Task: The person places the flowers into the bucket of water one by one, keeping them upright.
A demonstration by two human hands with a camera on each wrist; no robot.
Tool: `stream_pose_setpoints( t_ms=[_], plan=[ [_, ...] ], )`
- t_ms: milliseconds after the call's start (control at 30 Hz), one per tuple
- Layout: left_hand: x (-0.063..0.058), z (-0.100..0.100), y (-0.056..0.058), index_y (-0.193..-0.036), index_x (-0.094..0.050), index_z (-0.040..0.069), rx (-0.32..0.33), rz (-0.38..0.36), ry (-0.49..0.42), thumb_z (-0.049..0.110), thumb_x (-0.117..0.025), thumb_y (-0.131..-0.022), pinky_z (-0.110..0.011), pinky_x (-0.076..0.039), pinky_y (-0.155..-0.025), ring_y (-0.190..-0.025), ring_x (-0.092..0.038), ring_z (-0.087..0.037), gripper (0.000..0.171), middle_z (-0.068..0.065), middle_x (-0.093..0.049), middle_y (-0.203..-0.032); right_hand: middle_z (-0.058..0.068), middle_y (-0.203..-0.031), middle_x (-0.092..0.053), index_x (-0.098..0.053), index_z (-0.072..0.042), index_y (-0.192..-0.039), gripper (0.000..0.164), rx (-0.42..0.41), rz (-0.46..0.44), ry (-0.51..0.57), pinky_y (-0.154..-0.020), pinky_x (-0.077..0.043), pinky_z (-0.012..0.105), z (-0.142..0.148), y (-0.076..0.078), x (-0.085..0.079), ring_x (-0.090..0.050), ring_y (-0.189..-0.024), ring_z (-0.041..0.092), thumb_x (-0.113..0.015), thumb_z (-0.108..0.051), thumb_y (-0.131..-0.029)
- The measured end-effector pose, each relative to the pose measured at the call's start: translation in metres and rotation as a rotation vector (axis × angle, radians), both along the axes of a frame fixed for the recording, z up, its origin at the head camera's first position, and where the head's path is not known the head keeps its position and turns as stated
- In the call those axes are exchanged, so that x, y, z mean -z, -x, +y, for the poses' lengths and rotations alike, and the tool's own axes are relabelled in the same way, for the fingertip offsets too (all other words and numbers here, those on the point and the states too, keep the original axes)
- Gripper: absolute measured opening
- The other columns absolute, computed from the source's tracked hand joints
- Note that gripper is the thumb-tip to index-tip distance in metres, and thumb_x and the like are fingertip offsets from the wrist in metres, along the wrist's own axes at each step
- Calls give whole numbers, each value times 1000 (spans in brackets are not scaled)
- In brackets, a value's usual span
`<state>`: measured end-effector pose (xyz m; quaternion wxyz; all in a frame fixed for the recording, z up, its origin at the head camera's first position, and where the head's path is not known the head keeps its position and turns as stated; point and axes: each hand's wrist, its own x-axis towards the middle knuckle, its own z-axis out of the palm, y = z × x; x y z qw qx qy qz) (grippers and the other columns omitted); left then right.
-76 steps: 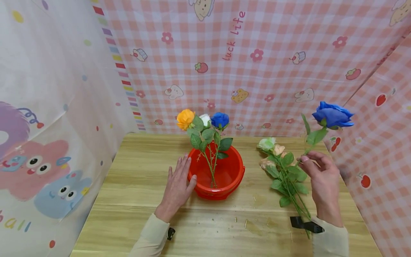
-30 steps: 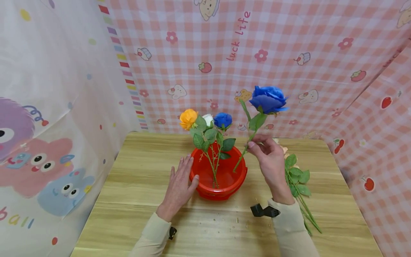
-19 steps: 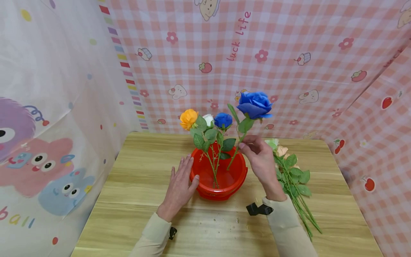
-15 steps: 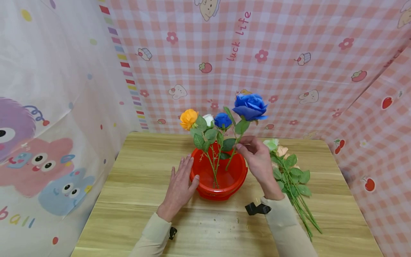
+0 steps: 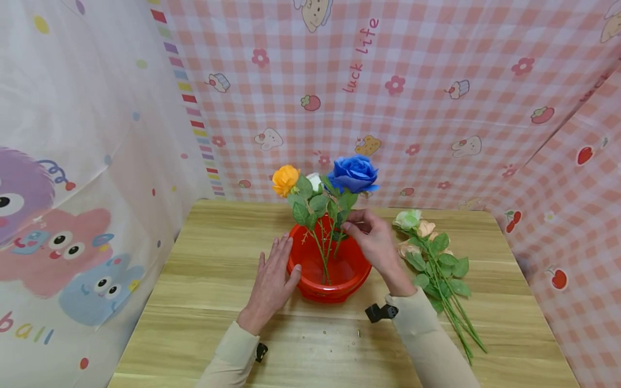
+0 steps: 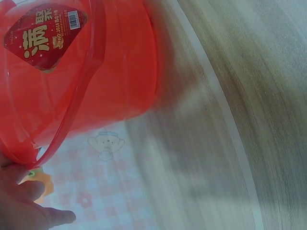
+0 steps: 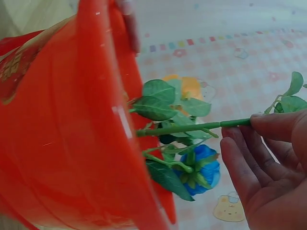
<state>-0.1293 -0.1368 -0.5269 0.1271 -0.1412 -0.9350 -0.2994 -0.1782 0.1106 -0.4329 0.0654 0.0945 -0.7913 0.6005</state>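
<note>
My right hand [image 5: 375, 242] pinches the green stem [image 7: 187, 128] of a large blue rose [image 5: 354, 173] between thumb and fingers. Its lower stem reaches inside the red bucket [image 5: 335, 295]. A yellow rose [image 5: 285, 180] and a white rose [image 5: 314, 181] lean upright in the bucket. A smaller blue rose [image 7: 204, 167] stands there too, visible in the right wrist view but hidden behind the large bloom in the head view. With fingers straight, my left hand [image 5: 271, 285] rests against the bucket's left rim, beside its red handle [image 6: 72, 110].
Several loose roses [image 5: 439, 264] with pale green and peach blooms lie on the wooden table [image 5: 204, 323], right of the bucket. Water drops [image 5: 359, 333] dot the wood in front. A checked pink cloth [image 5: 407, 113] hangs behind the table.
My right hand has carried the large blue rose from above the loose roses leftward, then down into the bucket, beside the other stems. The left hand has stayed at the rim.
</note>
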Motion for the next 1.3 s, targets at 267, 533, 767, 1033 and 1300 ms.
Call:
stream_pose_setpoints(
  t_ms=[267, 533, 767, 1033, 1300],
  plan=[
    [1, 0, 0, -158, -39, 0, -1, 3, 0, 33, -49, -103, -72, -20, -118, -153, -30, -40, 65, -14, -34, -166, 16, -100, -73, -70, 2, -106, 13, -8, 32, -115, -83, -57, 31, -4, 6, 10, -72, -92, 29, -71, -3, -94],
    [0, 0, 0, -158, -39, 0, 0, 5, 2, 33, -49, -103, -73, -20, -117, -153, -30, -39, 65, -15, -34, -166, 16, -101, -75, -70, 3, -107, 14, -42, 12, -212, -84, -60, 44, -7, 12, 18, -72, -90, 29, -72, -4, -94],
    [0, 0, 0, -159, -37, 1, -2, -9, 0, 34, -48, -104, -71, -19, -118, -154, -28, -38, 65, -12, -32, -167, 13, -99, -75, -71, 0, -106, 13, -77, -43, -253, -80, -59, 40, -12, 16, 22, -71, -88, 25, -72, -5, -94],
    [-1, 1, -1, -159, -38, 1, -4, -14, 1, 33, -48, -104, -71, -19, -119, -154, -27, -37, 65, -12, -32, -167, 10, -94, -73, -71, -1, -104, 10, -101, -83, -300, -73, -57, 35, -15, 21, 29, -69, -84, 22, -71, -4, -95],
    [0, 0, -1, -159, -37, 2, -6, -19, 1, 33, -49, -104, -71, -19, -119, -156, -25, -33, 65, -11, -31, -168, 10, -94, -73, -71, -1, -102, 9, -113, -94, -337, -79, -60, 39, -20, 24, 30, -70, -87, 23, -73, -4, -93]
  ],
)
